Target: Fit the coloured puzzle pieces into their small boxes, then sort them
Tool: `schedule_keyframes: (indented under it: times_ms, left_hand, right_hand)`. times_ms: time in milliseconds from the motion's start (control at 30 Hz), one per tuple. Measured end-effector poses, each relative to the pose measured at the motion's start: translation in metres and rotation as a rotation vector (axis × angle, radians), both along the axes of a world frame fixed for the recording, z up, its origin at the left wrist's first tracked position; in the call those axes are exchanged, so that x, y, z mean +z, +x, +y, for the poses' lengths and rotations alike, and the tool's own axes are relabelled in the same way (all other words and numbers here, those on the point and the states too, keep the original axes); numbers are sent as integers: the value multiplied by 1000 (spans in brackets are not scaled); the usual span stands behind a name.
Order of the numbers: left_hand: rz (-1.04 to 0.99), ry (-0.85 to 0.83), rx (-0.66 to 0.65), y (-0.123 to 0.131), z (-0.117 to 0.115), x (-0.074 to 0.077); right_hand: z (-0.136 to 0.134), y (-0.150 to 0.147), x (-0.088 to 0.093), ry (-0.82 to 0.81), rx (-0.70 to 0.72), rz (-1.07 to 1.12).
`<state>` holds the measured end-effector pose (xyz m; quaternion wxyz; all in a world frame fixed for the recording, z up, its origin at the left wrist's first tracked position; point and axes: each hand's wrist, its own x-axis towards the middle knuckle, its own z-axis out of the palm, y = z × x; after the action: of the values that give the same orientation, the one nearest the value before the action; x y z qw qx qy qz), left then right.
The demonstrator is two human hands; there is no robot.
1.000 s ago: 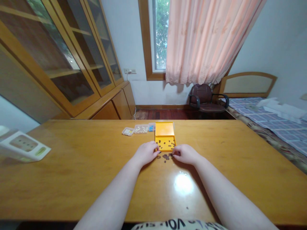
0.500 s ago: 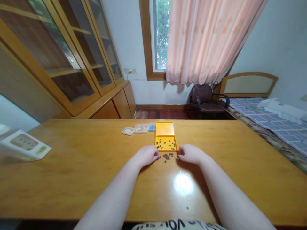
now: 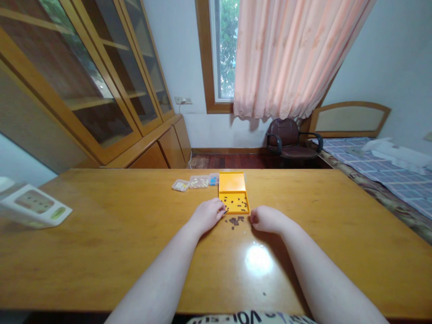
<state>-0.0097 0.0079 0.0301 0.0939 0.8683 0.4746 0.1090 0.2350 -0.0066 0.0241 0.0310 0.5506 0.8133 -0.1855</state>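
Observation:
An open yellow box (image 3: 233, 201) lies on the wooden table (image 3: 101, 234), its lid flat behind it and several small dark pieces inside. More small dark pieces (image 3: 235, 221) lie loose on the table just in front of the box. My left hand (image 3: 206, 215) rests at the box's front left corner, fingers curled and pinched at its edge. My right hand (image 3: 265, 219) rests to the right of the loose pieces, fingers curled under; what they hold, if anything, is hidden.
Small clear plastic boxes (image 3: 194, 182) with white and blue bits stand left of the lid. A white carton (image 3: 32, 208) sits at the table's left edge. Behind the table are a glass-door cabinet (image 3: 101, 90), an armchair (image 3: 290, 139) and a bed (image 3: 388, 171).
My right hand has drawn back from the loose pieces toward the right. My left hand shifted slightly up to the box's corner.

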Motion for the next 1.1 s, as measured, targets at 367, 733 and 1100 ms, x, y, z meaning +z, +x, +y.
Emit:
schedule_keyframes:
  times_ms: [367,733,1100]
  left_hand:
    - [42,-118,-103,-1,0,-6]
    - [36,-158,-86,2,0,-9]
    - [-51,55,-51,0,3,-8]
  right_hand:
    - [-4,-8,1,89,4,18]
    - [4,-12,-10,396,-117,148]
    - [6,-13,-9,280,-127,6]
